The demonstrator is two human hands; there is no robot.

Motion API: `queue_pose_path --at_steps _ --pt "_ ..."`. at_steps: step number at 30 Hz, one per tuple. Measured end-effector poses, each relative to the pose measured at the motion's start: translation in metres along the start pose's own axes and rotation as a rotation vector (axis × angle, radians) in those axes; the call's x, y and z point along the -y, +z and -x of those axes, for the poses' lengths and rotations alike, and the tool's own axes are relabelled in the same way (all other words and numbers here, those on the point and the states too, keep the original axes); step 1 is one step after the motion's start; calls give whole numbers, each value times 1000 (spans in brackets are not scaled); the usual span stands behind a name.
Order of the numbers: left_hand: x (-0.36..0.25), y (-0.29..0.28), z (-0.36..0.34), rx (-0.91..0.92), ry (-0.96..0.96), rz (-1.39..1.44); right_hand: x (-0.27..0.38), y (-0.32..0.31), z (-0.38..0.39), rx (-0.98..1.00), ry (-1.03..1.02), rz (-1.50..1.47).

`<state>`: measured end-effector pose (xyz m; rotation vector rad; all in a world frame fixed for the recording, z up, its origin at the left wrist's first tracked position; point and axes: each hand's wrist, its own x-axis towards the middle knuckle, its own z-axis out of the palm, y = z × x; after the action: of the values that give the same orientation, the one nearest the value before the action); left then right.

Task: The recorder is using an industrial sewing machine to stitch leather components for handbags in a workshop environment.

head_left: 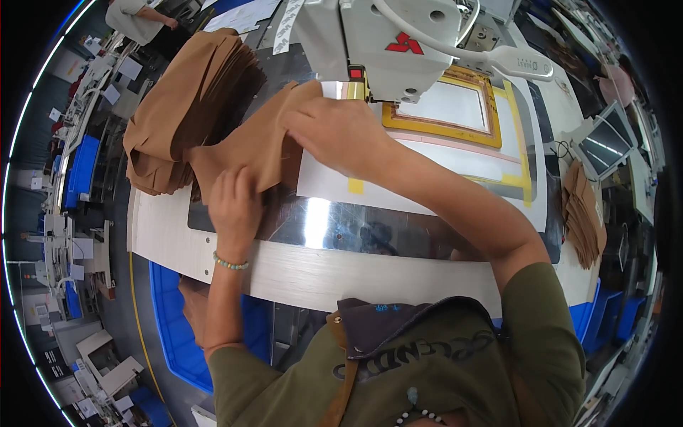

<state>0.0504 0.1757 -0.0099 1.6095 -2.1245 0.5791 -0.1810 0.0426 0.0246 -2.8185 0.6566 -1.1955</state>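
A brown fabric piece (245,146) is stretched between my two hands, to the left of the white sewing machine head (402,53). My right hand (341,135) reaches across and pinches the piece by its far right corner. With fingers curled, my left hand (235,203) grips its near edge; the fingertips are slightly blurred. The left end of the piece lies against a thick stack of brown fabric pieces (188,92). A yellow frame (491,107) with a rectangular opening rests on a white sheet (370,178) under the machine.
A shiny metal plate (313,224) covers the front of the pale table (306,274). More brown pieces (583,213) lie at the right end. A blue bin (171,334) stands below on the left. Another person (146,25) works at the far left.
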Motion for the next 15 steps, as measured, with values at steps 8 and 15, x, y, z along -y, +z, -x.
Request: queue_pose_path --at_steps 8,15 --pt "-36 -72 6 -277 -162 256 54 -78 -32 94 -193 -48" --pt "-32 -126 -35 -359 -115 48 70 -89 -94 217 -453 -167"
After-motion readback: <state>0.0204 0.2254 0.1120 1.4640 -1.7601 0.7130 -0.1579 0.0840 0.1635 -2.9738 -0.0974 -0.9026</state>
